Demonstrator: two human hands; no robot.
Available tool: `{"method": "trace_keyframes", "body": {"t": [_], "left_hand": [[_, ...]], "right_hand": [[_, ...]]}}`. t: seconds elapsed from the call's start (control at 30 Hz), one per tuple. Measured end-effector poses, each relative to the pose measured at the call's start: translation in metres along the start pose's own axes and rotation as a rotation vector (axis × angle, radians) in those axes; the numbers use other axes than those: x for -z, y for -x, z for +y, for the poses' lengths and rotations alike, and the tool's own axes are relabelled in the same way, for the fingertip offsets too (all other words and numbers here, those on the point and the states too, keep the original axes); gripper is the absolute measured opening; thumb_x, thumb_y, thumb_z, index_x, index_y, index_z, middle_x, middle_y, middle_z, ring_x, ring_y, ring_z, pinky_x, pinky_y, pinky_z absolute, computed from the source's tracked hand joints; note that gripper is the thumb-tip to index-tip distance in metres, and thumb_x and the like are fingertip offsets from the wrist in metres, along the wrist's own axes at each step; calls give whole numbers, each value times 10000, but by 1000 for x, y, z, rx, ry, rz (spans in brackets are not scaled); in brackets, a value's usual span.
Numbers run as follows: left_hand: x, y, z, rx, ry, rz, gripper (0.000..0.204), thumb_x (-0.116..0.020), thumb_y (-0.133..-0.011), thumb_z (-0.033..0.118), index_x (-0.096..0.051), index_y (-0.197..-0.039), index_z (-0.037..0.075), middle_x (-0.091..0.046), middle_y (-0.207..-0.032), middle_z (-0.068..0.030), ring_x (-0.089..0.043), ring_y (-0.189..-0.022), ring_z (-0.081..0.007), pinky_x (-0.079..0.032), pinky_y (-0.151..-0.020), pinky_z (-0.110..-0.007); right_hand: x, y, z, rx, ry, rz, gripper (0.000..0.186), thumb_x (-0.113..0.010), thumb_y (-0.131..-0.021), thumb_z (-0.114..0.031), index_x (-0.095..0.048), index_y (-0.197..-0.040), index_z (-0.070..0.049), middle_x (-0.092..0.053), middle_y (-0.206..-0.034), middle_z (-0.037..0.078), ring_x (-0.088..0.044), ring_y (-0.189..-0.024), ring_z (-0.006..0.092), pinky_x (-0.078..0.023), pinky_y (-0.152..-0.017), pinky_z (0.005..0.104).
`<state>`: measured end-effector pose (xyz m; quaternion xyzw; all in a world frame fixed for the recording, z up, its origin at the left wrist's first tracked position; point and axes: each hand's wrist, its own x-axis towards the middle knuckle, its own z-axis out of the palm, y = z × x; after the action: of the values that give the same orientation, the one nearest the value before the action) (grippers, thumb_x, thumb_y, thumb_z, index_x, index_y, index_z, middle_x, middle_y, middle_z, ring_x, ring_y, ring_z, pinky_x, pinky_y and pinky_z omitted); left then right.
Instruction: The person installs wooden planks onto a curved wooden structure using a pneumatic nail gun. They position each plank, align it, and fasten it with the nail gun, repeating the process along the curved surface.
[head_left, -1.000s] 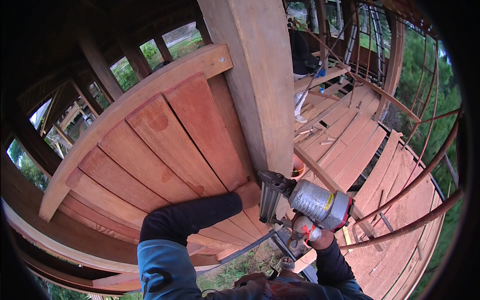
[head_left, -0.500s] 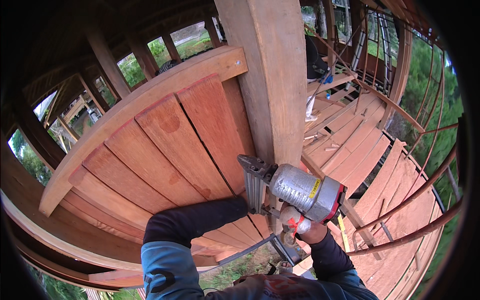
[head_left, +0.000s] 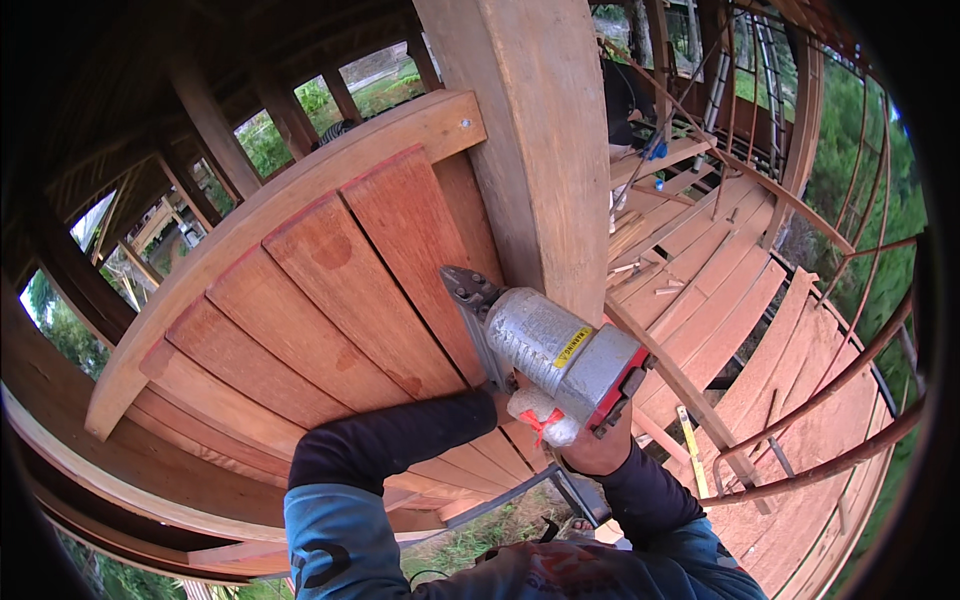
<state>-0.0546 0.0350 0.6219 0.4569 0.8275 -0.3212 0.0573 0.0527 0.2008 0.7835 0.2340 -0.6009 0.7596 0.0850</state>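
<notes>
My right hand (head_left: pixel 598 450) grips a silver nail gun (head_left: pixel 550 345) with a red-and-black end cap and a white wrapping tied with red. The tool's dark nose (head_left: pixel 465 285) lies over the rightmost reddish plank (head_left: pixel 395 215) of a curved slatted panel; I cannot tell whether it touches. My left hand (head_left: pixel 500 405) is mostly hidden behind the tool near that plank's lower part, its fingers unseen. A curved wooden rail (head_left: pixel 270 180) crosses the top of the planks and meets a thick wooden post (head_left: pixel 525 140) just right of the panel.
On the right is plank decking (head_left: pixel 700 290) with wood offcuts, a leaning timber (head_left: pixel 690 410), a yellow level (head_left: pixel 692 450) and bent rusty rods (head_left: pixel 840 460). A partly hidden person (head_left: pixel 625 110) is at the back beside the post. Dark roof posts stand at upper left.
My right hand has moved the nail gun left and upward, from beside the post onto the panel's right plank. My left hand, partly visible earlier, is now more covered by the tool.
</notes>
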Motion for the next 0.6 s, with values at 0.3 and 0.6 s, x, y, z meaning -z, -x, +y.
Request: {"method": "trace_keyframes", "body": {"t": [0.3,0.6], "left_hand": [[-7,15,0,-13,11,-42,236,-647,-841,290,-753,-1006,159,-714,-1027,-101,-662,-1003,-287,-447,-858,-562],[-12,24,-9,-31,26,-95,232,-645,-841,288,-752,-1001,158,-714,-1022,-100,-661,-1002,-285,-447,-856,-558]], "right_hand": [[-7,-11,-1,243,249,23,343,-821,-720,-191,-682,-1003,-56,-690,-986,106,-668,-903,300,-521,-800,395],[-2,-16,-7,255,236,-13,322,-805,-749,-187,-687,-1025,-70,-690,-998,101,-666,-907,297,-519,-798,387]]}}
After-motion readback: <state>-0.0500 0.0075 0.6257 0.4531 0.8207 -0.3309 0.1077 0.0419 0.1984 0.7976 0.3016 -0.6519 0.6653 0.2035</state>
